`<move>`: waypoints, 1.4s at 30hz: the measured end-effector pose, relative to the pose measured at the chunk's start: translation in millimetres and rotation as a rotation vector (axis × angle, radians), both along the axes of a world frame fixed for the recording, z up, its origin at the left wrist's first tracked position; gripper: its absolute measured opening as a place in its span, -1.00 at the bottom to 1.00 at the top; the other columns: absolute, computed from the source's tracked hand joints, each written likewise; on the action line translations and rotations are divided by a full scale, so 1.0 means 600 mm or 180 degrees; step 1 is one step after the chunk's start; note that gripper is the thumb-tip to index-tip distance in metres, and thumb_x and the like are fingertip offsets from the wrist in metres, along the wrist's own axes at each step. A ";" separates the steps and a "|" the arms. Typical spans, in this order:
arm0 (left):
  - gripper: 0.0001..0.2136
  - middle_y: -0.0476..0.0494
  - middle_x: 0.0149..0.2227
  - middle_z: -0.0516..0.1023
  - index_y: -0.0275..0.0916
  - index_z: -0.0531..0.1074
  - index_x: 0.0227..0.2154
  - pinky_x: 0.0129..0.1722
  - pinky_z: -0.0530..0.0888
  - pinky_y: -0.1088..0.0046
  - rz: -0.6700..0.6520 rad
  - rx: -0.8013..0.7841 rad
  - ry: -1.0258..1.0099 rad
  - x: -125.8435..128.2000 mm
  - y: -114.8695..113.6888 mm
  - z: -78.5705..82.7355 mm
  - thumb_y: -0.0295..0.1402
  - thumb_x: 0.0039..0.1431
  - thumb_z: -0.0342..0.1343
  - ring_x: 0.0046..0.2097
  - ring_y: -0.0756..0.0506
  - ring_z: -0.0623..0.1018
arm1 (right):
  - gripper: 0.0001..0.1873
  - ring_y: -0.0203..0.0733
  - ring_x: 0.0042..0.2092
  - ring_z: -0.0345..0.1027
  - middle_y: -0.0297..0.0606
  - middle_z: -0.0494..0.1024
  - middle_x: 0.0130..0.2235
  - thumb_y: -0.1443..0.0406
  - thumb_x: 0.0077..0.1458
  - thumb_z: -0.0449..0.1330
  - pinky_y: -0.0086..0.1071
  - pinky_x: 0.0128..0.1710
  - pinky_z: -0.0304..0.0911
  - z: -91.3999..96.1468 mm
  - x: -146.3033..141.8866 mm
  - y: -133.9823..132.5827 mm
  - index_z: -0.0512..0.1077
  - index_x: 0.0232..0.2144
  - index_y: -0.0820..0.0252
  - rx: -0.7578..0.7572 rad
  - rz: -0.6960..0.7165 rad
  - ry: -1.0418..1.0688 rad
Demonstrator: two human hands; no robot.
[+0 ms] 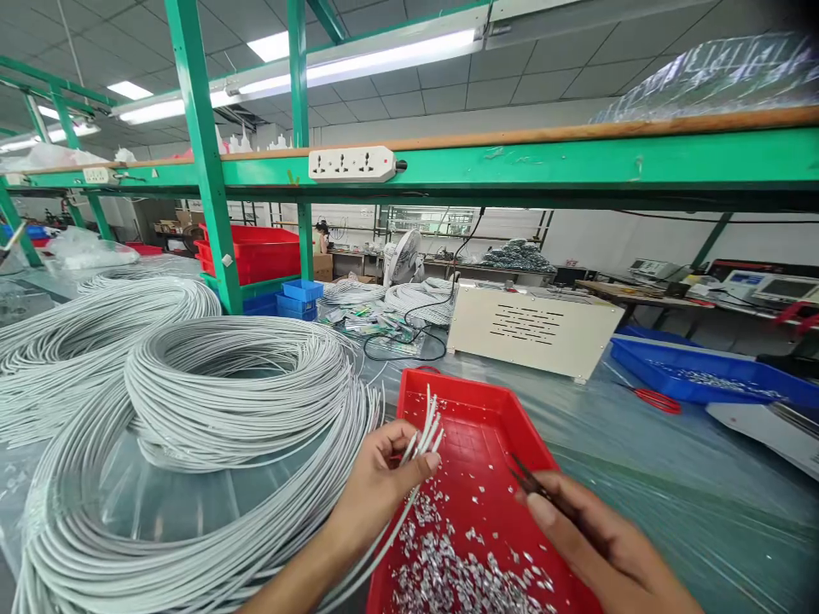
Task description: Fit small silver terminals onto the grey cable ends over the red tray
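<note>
My left hand (377,482) is closed round a small bunch of white cable ends (427,422), which stick up over the near-left edge of a red tray (486,409). My right hand (601,546) pinches a dark pair of tweezers (528,479), tips pointing left toward the cable ends, a short gap apart. Several silvery foil scraps (448,571) lie heaped in the near part of the tray. The held cables run back to a big coil of white cable (211,384) at my left.
More white coils (95,320) lie farther left. A cream metal box (531,328) stands behind the tray, a blue tray (691,375) with small parts to the right. Red crates (256,251), a fan (403,256) and a green shelf frame (205,153) stand beyond. Clear plastic covers the bench.
</note>
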State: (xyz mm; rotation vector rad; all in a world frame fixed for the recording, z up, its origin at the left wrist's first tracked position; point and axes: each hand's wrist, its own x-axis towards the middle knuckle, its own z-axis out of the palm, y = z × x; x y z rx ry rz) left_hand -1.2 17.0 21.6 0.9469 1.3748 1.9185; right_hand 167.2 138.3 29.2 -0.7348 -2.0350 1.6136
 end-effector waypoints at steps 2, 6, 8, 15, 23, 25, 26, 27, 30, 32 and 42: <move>-0.76 0.07 -0.54 0.30 -0.29 0.32 -0.55 -0.41 0.20 0.57 0.0061 -0.0049 0.0052 -0.001 0.000 0.000 -0.25 -0.09 0.24 -0.46 0.08 0.26 | -0.66 -0.20 -0.32 0.36 -0.37 0.45 -0.41 -0.02 -0.04 0.15 -0.49 -0.35 0.29 0.008 -0.027 -0.018 0.37 -0.33 0.08 0.0060 0.0273 0.0121; -0.74 0.04 -0.53 0.40 -0.28 0.38 -0.42 -0.34 0.25 0.53 -0.0101 -0.0085 -0.0371 0.004 0.004 -0.002 -0.26 -0.14 0.28 -0.44 0.04 0.35 | -0.69 -0.34 -0.47 0.19 -0.44 0.28 -0.54 0.03 -0.02 0.16 -0.53 -0.38 0.22 -0.002 -0.051 -0.020 0.35 -0.53 0.14 0.0158 0.0196 0.0425; -0.75 0.02 -0.56 0.44 -0.29 0.39 -0.39 -0.33 0.25 0.52 -0.0267 -0.0073 -0.0461 0.009 0.006 -0.004 -0.26 -0.11 0.26 -0.45 0.04 0.38 | -0.70 -0.34 -0.50 0.16 -0.45 0.30 -0.55 0.04 -0.02 0.17 -0.52 -0.40 0.20 -0.005 -0.053 -0.017 0.37 -0.53 0.15 0.0011 0.0276 0.0497; -0.76 0.11 -0.68 0.33 -0.26 0.36 -0.50 -0.47 0.17 0.57 -0.0243 -0.0124 -0.0587 0.017 0.010 -0.006 -0.24 -0.13 0.28 -0.59 0.10 0.25 | -0.66 -0.32 -0.48 0.13 -0.41 0.32 -0.56 0.05 -0.04 0.17 -0.49 -0.49 0.05 0.001 -0.052 -0.018 0.40 -0.59 0.21 0.0072 0.0445 0.0385; -0.80 0.04 -0.68 0.41 -0.29 0.42 -0.52 -0.44 0.21 0.56 -0.0386 -0.0267 -0.0719 0.018 0.008 0.000 -0.28 -0.12 0.27 -0.58 0.08 0.31 | -0.66 -0.33 -0.49 0.08 -0.43 0.28 -0.56 0.06 -0.02 0.15 -0.49 -0.49 0.01 0.001 -0.051 -0.017 0.40 -0.59 0.20 0.0190 0.0545 0.0291; -0.80 0.00 -0.64 0.44 -0.31 0.43 -0.52 -0.42 0.22 0.55 -0.0423 -0.0288 -0.0684 0.019 0.008 -0.001 -0.27 -0.11 0.27 -0.55 0.06 0.34 | -0.66 -0.34 -0.49 0.07 -0.44 0.28 -0.56 0.05 -0.01 0.15 -0.50 -0.49 0.00 0.003 -0.050 -0.018 0.41 -0.59 0.20 0.0211 0.0548 0.0262; -0.80 0.00 -0.63 0.44 -0.31 0.43 -0.52 -0.42 0.22 0.55 -0.0437 -0.0278 -0.0654 0.019 0.008 -0.001 -0.27 -0.11 0.27 -0.54 0.06 0.34 | -0.66 -0.34 -0.48 0.08 -0.44 0.28 -0.56 0.05 -0.01 0.14 -0.50 -0.49 0.00 0.004 -0.050 -0.019 0.41 -0.58 0.20 0.0215 0.0553 0.0263; -0.80 0.01 -0.63 0.43 -0.31 0.44 -0.52 -0.42 0.22 0.55 -0.0454 -0.0261 -0.0627 0.019 0.007 -0.002 -0.27 -0.10 0.26 -0.54 0.07 0.33 | -0.65 -0.34 -0.48 0.08 -0.44 0.28 -0.56 0.05 -0.01 0.14 -0.50 -0.48 0.01 0.005 -0.050 -0.019 0.41 -0.58 0.20 0.0228 0.0552 0.0278; -0.80 0.05 -0.65 0.39 -0.30 0.45 -0.49 -0.43 0.19 0.57 -0.0475 -0.0239 -0.0533 0.020 0.007 -0.002 -0.26 -0.07 0.25 -0.55 0.08 0.30 | -0.67 -0.34 -0.51 0.08 -0.45 0.25 -0.59 0.07 0.00 0.14 -0.49 -0.49 0.01 0.005 -0.050 -0.022 0.39 -0.60 0.19 0.0239 0.0573 0.0334; -0.79 0.05 -0.66 0.37 -0.30 0.45 -0.49 -0.42 0.18 0.57 -0.0475 -0.0255 -0.0500 0.020 0.007 -0.001 -0.24 -0.07 0.25 -0.55 0.08 0.29 | -0.68 -0.35 -0.52 0.08 -0.45 0.24 -0.59 0.08 0.00 0.14 -0.50 -0.50 0.01 0.005 -0.050 -0.023 0.37 -0.60 0.18 0.0229 0.0596 0.0330; -0.80 0.05 -0.64 0.35 -0.30 0.44 -0.50 -0.43 0.16 0.55 -0.0581 -0.0248 -0.0531 0.020 0.005 -0.003 -0.26 -0.08 0.25 -0.55 0.08 0.28 | -0.70 -0.33 -0.49 0.11 -0.42 0.31 -0.57 0.09 -0.01 0.15 -0.49 -0.49 0.05 0.001 -0.050 -0.022 0.40 -0.59 0.18 0.0346 0.0578 0.0290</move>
